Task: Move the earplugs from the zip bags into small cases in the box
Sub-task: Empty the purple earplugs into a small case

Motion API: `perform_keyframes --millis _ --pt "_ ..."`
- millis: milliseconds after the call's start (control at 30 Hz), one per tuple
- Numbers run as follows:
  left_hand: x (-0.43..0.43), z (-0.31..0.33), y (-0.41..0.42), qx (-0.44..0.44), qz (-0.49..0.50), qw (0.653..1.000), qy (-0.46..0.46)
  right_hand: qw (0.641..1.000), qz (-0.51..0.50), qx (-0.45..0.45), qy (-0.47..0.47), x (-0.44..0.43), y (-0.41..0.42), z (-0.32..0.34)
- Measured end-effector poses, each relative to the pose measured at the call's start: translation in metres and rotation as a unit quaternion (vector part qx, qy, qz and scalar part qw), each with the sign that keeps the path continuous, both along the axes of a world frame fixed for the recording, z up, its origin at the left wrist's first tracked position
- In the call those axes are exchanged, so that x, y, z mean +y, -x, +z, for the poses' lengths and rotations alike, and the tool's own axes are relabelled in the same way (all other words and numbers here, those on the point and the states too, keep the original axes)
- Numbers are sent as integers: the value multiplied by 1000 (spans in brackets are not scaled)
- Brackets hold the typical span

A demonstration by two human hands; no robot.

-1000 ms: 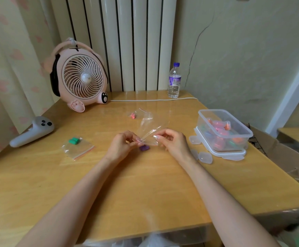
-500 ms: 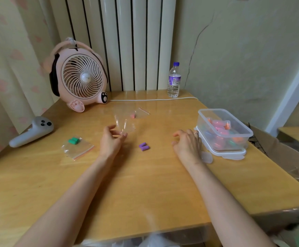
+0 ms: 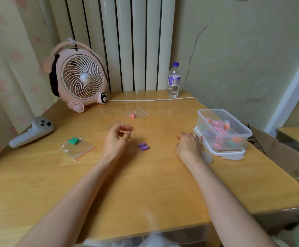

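— Hands?
— Well apart. Left hand (image 3: 117, 138): fingers loosely curled, nothing seen in them. Right hand (image 3: 189, 145): down on the table (image 3: 145, 184), fingertips at the base of the clear box (image 3: 216, 110); grip hidden, cannot tell.
— Earplugs?
— Purple earplugs (image 3: 143, 146) loose between the hands. Green earplugs (image 3: 73, 141) in a zip bag (image 3: 79, 150) to the left; pink earplugs (image 3: 132, 115) bagged farther back. Coloured small cases (image 3: 218, 124) lie in the box.
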State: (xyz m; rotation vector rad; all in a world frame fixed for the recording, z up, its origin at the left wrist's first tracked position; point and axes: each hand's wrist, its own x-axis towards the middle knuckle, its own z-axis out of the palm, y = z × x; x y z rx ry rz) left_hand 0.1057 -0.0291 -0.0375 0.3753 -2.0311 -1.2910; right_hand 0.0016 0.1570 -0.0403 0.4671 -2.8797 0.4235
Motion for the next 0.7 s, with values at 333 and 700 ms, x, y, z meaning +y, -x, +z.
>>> perform_keyframes --millis 333,700 --pt "1 -16 4 -148 -140 973 104 996 63 -1 68 0 -3 0" --pt "5 -14 3 -128 -220 956 147 997 43 9 55 3 1 0"
